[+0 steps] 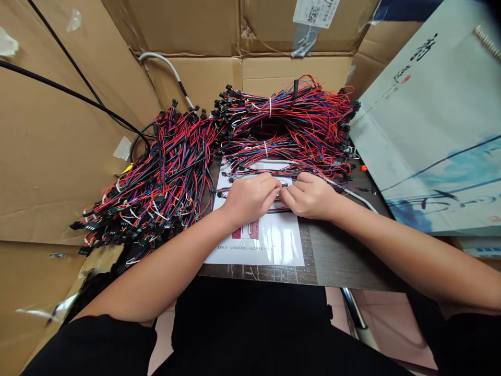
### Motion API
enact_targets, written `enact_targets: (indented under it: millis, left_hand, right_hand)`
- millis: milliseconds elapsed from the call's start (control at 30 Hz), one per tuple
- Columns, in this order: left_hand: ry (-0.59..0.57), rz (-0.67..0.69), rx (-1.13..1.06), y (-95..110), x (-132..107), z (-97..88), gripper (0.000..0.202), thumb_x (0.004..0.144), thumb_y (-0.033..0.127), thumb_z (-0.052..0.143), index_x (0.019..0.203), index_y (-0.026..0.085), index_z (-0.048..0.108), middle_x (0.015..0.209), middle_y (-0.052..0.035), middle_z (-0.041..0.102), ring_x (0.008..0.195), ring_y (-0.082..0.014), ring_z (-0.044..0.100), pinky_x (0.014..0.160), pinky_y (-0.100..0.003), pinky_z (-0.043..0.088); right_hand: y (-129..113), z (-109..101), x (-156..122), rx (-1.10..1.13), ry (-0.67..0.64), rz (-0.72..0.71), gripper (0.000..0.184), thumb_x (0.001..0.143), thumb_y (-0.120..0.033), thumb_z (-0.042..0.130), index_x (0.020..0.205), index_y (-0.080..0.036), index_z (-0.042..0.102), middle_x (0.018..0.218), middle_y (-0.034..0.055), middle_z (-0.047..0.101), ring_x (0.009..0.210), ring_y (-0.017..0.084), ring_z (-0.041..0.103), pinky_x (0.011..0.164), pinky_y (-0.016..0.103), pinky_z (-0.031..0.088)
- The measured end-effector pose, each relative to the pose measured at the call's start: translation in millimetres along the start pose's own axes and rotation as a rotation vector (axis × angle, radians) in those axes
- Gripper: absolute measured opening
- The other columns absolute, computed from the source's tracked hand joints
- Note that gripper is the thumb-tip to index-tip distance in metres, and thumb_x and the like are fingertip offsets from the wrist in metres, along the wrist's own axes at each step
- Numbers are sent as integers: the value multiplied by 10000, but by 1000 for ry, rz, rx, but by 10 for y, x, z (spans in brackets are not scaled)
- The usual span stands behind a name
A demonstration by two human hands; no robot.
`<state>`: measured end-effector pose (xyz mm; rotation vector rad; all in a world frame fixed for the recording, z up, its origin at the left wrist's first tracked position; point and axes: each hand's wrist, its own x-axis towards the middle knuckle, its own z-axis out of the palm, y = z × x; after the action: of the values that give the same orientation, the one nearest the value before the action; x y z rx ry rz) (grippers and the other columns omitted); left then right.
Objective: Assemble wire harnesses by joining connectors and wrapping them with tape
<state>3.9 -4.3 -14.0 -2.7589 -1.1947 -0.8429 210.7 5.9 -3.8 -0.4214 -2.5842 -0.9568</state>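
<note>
Close together over the printed sheet (pixel 274 245), my two hands pinch a thin wire harness (pixel 285 185); a short black piece of it shows between the fingertips. My left hand (pixel 252 197) is closed, thumb against fingers. Likewise closed, my right hand (pixel 309 196) nearly touches it from the other side. Red and dark wires run out beneath both hands, and their grip hides most of the held part. Just behind lies a tied bundle of wire harnesses (pixel 270 149), with a taller bundle (pixel 289 112) beyond it.
A large loose heap of wire harnesses (pixel 176 162) covers the left side. Cardboard walls (pixel 195 78) enclose the back and left. At the right stands a pale paper bag (pixel 442 130) with blue painting. A grey cable (pixel 360 198) crosses the dark table (pixel 352 250).
</note>
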Motion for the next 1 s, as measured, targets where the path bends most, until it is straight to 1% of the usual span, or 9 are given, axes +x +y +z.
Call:
enact_targets:
  millis: [67,167,233,267,333,433,533,767,1000]
  left_hand:
    - [-16,-28,-27,-6,-3,-3,271,984,299,456,1179,215,623,1001,-14,717,881,-145,680,630,-256,433]
    - [-78,-89,-80,-14,4,-40,628,949,320,527,1515,198,283,1078,-29,709,912,-151,678,657,-244,464]
    - [-110,-106,-69,-17,10,-74,739,951,351,518,1565,192,138,1138,-56,682,945,-164,670,663,-244,478]
    - [-114,-103,-49,-17,11,-89,721,959,365,498,1566,194,149,1170,-74,666,971,-173,666,667,-247,484]
    - [-123,-81,1,-19,9,-106,620,975,380,454,1537,192,272,1179,-95,661,988,-189,666,672,-258,490]
    - [-155,-60,76,-23,0,-102,517,991,388,416,1466,184,426,973,-74,725,834,-186,691,625,-273,470]
    - [-144,-53,133,-21,-3,-82,494,989,386,417,1443,197,471,811,-44,734,682,-177,679,553,-275,417]
    - [3,-35,121,-22,-11,-30,400,975,353,440,1328,230,582,751,-26,730,619,-149,663,524,-250,379]
    - [7,-82,126,46,-13,-43,330,965,389,476,1241,294,629,651,3,695,557,-136,630,513,-234,345]
  right_hand:
    - [18,24,-21,43,-24,9,304,948,-164,486,664,-164,596,546,1,535,525,131,380,609,336,258]
    - [44,61,-50,159,-83,74,345,971,-259,481,656,-172,593,542,-7,555,520,124,390,634,338,263]
    - [56,65,-55,221,-109,137,357,970,-268,473,647,-173,589,547,-7,575,515,119,398,646,337,266]
    - [60,60,-51,238,-116,167,356,967,-255,471,641,-172,586,549,-6,581,515,117,402,650,335,266]
    - [63,43,-33,254,-125,207,353,961,-226,464,633,-171,582,546,-8,582,514,114,403,654,332,265]
    - [58,26,7,270,-131,216,343,946,-190,461,623,-170,572,539,-14,569,510,110,391,655,330,265]
    - [52,25,37,280,-112,192,321,931,-162,460,630,-168,570,550,-13,556,523,115,389,661,331,278]
    - [17,-78,67,215,-74,13,304,977,-140,434,723,-176,597,626,8,533,600,144,404,658,344,304]
    - [-168,-201,-10,203,-23,-60,232,961,-143,489,773,-181,620,650,8,526,643,152,432,692,346,358]
